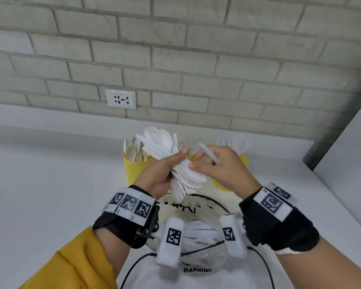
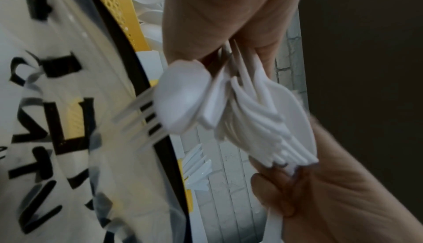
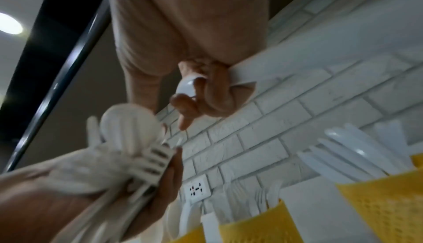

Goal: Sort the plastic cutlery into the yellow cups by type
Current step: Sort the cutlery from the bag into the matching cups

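**Both hands hold cutlery above the bag**

Your left hand (image 1: pixel 163 174) grips a fat bunch (image 1: pixel 175 161) of white spoons, forks and knives. Your right hand (image 1: pixel 221 167) pinches one white piece (image 1: pixel 209 153) just beside the bunch. Under your hands lies a clear bag (image 1: pixel 196 232) with more cutlery. Behind stand yellow cups: the left cup (image 1: pixel 133 170) has spoons, the right cup (image 1: pixel 243 159) has knives, and the middle cup (image 3: pixel 258 228) has forks

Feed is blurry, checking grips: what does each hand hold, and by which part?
Left hand grips a mixed cutlery bundle around its middle. Right hand pinches one white piece near its lower end; its type cannot be told.
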`<action>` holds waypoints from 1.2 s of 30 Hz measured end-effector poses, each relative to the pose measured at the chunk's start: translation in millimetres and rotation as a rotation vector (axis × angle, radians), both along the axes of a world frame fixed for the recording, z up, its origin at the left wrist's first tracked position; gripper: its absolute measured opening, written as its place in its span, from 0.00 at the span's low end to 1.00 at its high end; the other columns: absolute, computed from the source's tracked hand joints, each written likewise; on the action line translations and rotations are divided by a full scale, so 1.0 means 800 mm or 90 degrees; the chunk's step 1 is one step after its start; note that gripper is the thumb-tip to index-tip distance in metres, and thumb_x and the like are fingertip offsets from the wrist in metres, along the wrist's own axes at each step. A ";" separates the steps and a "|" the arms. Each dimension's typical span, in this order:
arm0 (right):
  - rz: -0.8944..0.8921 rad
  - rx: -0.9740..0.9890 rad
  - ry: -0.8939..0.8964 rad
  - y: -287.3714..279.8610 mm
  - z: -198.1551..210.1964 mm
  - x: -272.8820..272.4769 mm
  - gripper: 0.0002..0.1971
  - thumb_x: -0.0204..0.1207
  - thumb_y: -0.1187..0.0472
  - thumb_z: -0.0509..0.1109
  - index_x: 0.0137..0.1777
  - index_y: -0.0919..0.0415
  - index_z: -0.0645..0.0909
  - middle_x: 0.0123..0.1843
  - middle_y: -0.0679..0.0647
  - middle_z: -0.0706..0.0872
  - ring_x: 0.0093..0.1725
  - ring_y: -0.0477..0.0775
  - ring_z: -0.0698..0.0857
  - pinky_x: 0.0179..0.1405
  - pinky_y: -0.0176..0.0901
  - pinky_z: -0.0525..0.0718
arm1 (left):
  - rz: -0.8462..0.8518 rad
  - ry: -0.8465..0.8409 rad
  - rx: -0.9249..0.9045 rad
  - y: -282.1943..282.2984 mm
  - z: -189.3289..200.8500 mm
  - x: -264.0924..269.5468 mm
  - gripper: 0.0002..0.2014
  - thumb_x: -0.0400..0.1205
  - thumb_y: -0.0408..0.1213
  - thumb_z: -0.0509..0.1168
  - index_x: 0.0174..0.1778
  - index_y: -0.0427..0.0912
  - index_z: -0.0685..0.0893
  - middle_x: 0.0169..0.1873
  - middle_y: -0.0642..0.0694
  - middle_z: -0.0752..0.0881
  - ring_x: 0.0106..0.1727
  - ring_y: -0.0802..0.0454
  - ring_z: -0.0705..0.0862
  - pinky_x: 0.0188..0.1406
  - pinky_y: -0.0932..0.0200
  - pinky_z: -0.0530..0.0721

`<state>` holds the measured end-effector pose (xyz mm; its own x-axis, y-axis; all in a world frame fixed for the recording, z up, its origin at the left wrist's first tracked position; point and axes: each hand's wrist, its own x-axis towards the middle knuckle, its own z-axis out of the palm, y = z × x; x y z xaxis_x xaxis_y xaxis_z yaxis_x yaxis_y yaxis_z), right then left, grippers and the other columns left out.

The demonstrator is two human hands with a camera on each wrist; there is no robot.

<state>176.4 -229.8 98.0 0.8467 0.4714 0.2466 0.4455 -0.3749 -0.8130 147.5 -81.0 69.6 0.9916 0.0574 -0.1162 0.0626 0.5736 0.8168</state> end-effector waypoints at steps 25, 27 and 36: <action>-0.355 -0.523 -0.267 -0.086 0.048 0.105 0.09 0.79 0.75 0.54 0.54 0.74 0.73 0.52 0.71 0.83 0.50 0.70 0.83 0.37 0.50 0.70 | -0.063 0.036 -0.082 0.009 -0.008 0.009 0.17 0.64 0.27 0.63 0.50 0.35 0.82 0.37 0.44 0.90 0.38 0.53 0.91 0.33 0.57 0.89; -0.388 -0.498 -0.317 -0.085 0.064 0.110 0.10 0.77 0.76 0.54 0.55 0.74 0.73 0.52 0.72 0.83 0.50 0.71 0.83 0.37 0.50 0.69 | -0.051 0.024 -0.089 0.011 -0.008 0.007 0.24 0.63 0.23 0.63 0.58 0.34 0.78 0.37 0.45 0.90 0.39 0.54 0.91 0.33 0.57 0.89; -0.262 -0.581 -0.320 -0.065 0.008 0.147 0.10 0.79 0.72 0.56 0.56 0.74 0.76 0.55 0.70 0.79 0.53 0.70 0.83 0.39 0.50 0.74 | -0.088 -0.020 -0.119 0.006 -0.008 0.004 0.16 0.65 0.24 0.58 0.34 0.36 0.92 0.38 0.41 0.91 0.42 0.52 0.92 0.40 0.56 0.90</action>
